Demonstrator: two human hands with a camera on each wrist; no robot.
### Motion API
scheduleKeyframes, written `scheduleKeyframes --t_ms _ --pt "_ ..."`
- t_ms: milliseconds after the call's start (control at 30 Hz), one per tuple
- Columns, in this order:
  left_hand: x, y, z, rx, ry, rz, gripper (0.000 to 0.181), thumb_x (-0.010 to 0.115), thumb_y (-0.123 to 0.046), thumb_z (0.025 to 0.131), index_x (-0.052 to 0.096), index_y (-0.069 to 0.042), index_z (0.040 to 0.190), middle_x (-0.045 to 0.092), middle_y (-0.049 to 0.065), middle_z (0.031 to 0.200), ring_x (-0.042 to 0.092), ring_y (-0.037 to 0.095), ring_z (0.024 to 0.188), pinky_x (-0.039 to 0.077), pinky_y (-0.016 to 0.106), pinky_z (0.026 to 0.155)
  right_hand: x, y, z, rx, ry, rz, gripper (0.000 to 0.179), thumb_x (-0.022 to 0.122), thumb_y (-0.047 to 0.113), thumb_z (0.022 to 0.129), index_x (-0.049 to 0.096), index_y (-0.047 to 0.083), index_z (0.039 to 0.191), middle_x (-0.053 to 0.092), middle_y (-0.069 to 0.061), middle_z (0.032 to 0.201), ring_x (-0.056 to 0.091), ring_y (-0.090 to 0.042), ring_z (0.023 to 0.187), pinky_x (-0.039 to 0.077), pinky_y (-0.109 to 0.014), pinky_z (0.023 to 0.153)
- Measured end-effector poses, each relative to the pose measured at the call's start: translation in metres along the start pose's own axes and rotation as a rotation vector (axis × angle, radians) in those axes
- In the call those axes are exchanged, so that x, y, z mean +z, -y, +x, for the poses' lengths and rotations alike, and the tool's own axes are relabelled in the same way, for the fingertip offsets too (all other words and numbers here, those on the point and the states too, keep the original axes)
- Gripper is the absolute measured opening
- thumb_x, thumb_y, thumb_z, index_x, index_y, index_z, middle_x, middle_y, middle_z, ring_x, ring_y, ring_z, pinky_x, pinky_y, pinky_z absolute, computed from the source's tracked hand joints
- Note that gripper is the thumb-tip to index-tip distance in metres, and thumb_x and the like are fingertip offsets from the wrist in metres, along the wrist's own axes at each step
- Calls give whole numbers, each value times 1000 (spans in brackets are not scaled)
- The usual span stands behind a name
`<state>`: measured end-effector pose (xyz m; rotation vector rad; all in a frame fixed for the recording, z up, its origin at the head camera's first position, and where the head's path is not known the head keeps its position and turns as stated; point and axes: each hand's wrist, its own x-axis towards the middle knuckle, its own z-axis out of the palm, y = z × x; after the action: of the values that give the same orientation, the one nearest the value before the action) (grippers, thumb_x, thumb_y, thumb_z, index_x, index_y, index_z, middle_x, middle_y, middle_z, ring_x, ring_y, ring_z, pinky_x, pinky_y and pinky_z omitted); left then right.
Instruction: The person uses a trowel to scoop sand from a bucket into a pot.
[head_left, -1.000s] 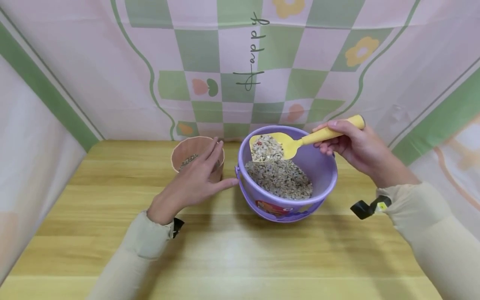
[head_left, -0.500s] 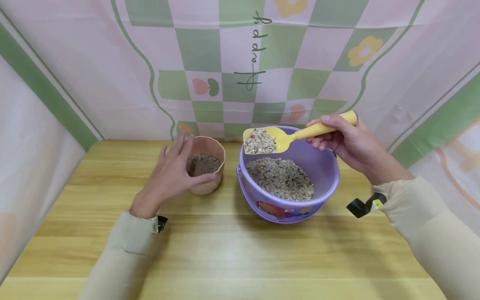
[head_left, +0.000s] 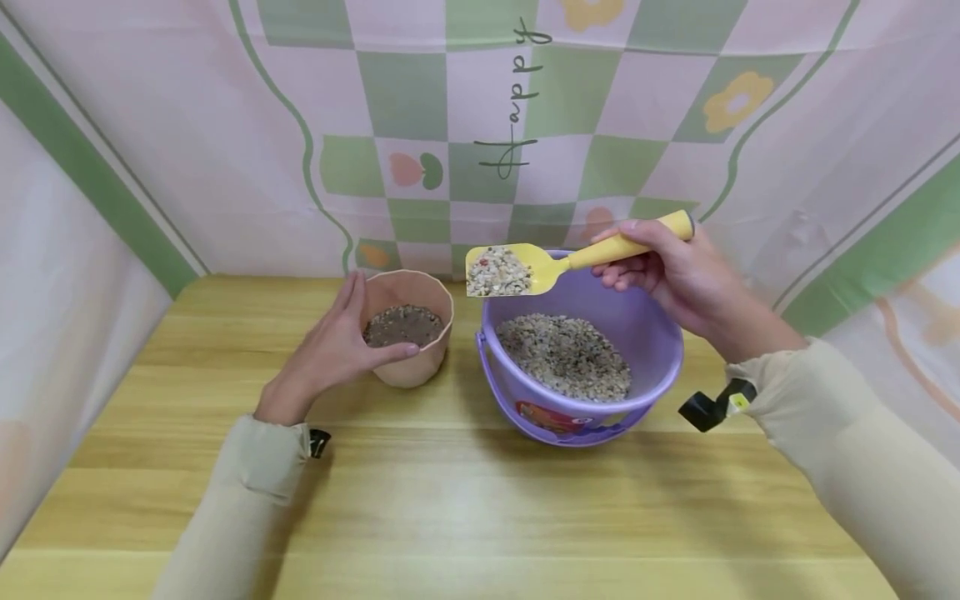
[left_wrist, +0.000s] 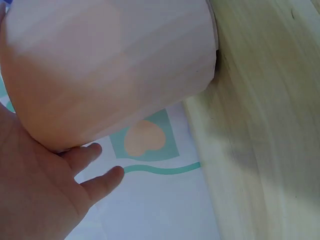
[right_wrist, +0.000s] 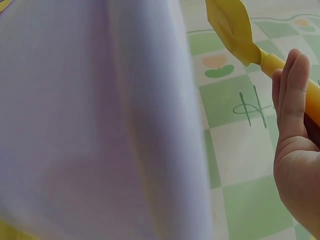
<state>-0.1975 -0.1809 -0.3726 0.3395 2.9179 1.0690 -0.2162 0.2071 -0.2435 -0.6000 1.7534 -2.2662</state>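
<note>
In the head view my left hand [head_left: 321,354] is cupped round the left side of a pink faceted plant pot [head_left: 411,367], its thumb over the front rim and its fingers along the far side. Dark gravel [head_left: 405,325] lies inside. The left wrist view shows the pot's wall [left_wrist: 115,65] against the palm, with two fingers stretched out below. My right hand [head_left: 686,279] grips the handle of a yellow toy shovel [head_left: 546,271], whose blade carries pale gravel [head_left: 498,273]. That blade hangs level over the left rim of a purple bucket [head_left: 648,342].
More gravel [head_left: 566,358] covers the bucket's bottom, and its purple handle hangs down in front. Pot and bucket stand side by side on a wooden table [head_left: 450,517], with a narrow gap between. A checkered cloth [head_left: 480,183] hangs close behind them.
My left hand has moved left, from over the pot to round its left side, uncovering the gravel inside. My right hand has carried the loaded shovel left and up towards the pot.
</note>
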Motion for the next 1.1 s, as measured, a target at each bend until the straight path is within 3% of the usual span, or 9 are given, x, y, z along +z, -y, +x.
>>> scheduleKeyframes --t_ms 233,400,700,1100 --pt "6 -3 -6 -11 -48 -57 134 74 -77 67 -9 -26 160 10 4 165 23 37 147 30 61 111 3 2 12 12 45 4 29 50 6 104 71 -14 100 73 -24 84 72 -21 64 58 -26 57" --pt "5 -4 -5 -3 -42 -57 132 75 -77 65 0 -26 161 18 6 163 31 39 143 35 63 107 11 3 20 18 50 -9 29 51 7 103 69 -16 101 73 -24 83 72 -21 64 58 -26 57" --pt "5 -3 -4 -8 -49 -57 129 74 -79 65 5 -27 161 21 5 161 35 37 140 37 62 106 21 12 35 73 110 22 26 54 5 101 72 -14 97 73 -23 80 72 -21 63 59 -27 59" --pt "5 -3 -4 6 -63 -82 125 76 -76 65 9 -30 159 24 6 159 36 37 139 37 63 105 31 14 44 112 70 -31 25 57 7 101 72 -12 96 73 -22 83 72 -21 63 59 -27 59"
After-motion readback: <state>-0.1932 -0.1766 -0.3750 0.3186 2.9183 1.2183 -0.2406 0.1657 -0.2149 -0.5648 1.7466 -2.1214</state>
